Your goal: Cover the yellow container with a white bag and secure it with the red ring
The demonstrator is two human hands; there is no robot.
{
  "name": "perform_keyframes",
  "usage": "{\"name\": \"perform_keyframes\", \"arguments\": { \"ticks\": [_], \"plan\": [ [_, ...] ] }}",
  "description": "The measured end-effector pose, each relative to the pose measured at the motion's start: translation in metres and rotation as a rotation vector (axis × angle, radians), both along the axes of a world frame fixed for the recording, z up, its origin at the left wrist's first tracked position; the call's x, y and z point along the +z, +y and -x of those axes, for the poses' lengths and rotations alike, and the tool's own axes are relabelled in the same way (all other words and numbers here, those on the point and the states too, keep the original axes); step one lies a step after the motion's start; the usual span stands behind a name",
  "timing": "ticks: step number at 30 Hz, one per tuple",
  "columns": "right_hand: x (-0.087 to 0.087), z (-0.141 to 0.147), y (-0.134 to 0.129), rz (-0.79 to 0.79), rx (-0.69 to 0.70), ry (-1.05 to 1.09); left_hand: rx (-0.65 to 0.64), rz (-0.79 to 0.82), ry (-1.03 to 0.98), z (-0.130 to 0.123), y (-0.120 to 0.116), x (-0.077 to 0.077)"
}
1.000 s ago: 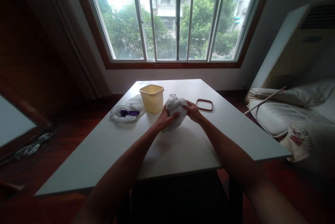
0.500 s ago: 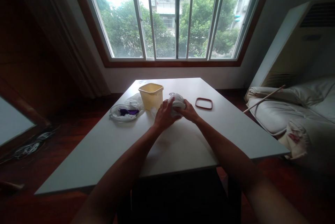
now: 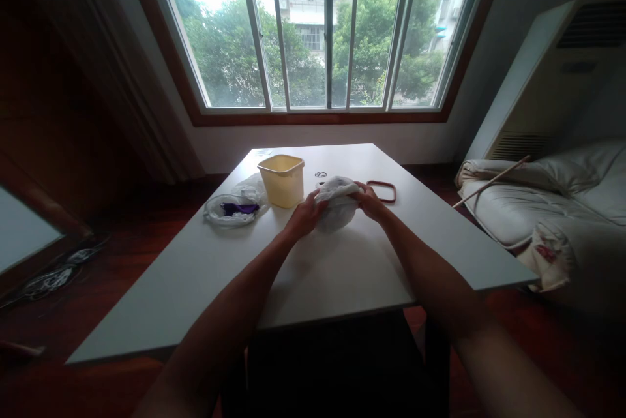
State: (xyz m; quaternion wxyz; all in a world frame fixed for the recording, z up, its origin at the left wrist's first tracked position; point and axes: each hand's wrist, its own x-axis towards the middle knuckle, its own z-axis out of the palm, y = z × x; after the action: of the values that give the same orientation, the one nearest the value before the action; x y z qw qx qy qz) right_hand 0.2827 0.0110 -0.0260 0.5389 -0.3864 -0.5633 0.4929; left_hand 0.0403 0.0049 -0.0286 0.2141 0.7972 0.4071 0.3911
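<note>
A crumpled white plastic bag (image 3: 338, 204) hangs between my two hands above the middle of the white table. My left hand (image 3: 308, 210) is closed on its left edge, and my right hand (image 3: 370, 200) grips the right edge. Left of the bag stands a yellow square bin (image 3: 282, 182) with an open top. Just behind my right hand lies a reddish-brown rectangular ring (image 3: 386, 192). A small dark looped item (image 3: 320, 175) lies beyond the bag.
On the table's left part lies a clear round item with white plastic and purple cloth (image 3: 239, 209). The white table (image 3: 195, 294) reaches toward me. At right are a light sofa (image 3: 508, 193) and a thin stick (image 3: 491, 181).
My hands have moved apart, and the bundled bag is now spread wider and hangs lower between them. The small looped item beyond it is more exposed.
</note>
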Motion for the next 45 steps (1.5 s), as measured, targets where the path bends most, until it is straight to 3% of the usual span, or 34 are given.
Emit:
{"name": "perform_keyframes", "arguments": {
  "ticks": [2, 4, 9, 13, 16, 21, 25, 29, 32, 36, 40, 45],
  "plan": [
    [0.002, 0.004, -0.004, -0.011, 0.081, -0.071, 0.000, 0.057, -0.058, -0.001, 0.003, -0.002],
    [0.004, 0.009, -0.009, -0.094, 0.079, -0.183, 0.056, 0.106, -0.125, -0.002, 0.006, -0.004],
    [0.010, 0.031, -0.022, -0.511, -0.202, -0.632, 0.096, 0.187, -0.263, -0.006, 0.011, -0.011],
    [0.013, 0.042, -0.029, -0.620, -0.236, -0.935, 0.086, 0.178, -0.193, -0.010, 0.007, -0.013],
    [0.016, 0.040, -0.031, -0.677, -0.254, -1.054, 0.002, 0.209, -0.159, -0.012, 0.001, -0.011],
    [0.024, 0.032, -0.033, -0.743, -0.286, -1.146, -0.285, 0.387, -0.301, -0.015, -0.006, -0.007],
    [0.028, 0.034, -0.032, -0.768, -0.348, -1.161, -0.293, 0.391, -0.287, -0.016, -0.008, -0.004],
    [0.028, 0.027, -0.025, -0.737, -0.461, -1.081, -0.224, 0.265, -0.166, -0.014, -0.009, -0.001],
    [0.028, 0.007, -0.016, -0.688, -0.598, -0.966, -0.168, 0.160, -0.070, -0.011, -0.009, -0.002],
    [0.024, -0.039, -0.003, -0.501, -0.920, -0.893, -0.072, 0.100, 0.074, -0.007, -0.006, -0.009],
    [0.015, -0.093, 0.004, -0.216, -1.243, -0.857, -0.078, 0.075, 0.225, -0.003, -0.003, -0.015],
    [0.003, -0.145, 0.000, -0.046, -1.458, -0.809, -0.106, 0.077, 0.301, 0.000, -0.003, -0.019]
  ]
}}
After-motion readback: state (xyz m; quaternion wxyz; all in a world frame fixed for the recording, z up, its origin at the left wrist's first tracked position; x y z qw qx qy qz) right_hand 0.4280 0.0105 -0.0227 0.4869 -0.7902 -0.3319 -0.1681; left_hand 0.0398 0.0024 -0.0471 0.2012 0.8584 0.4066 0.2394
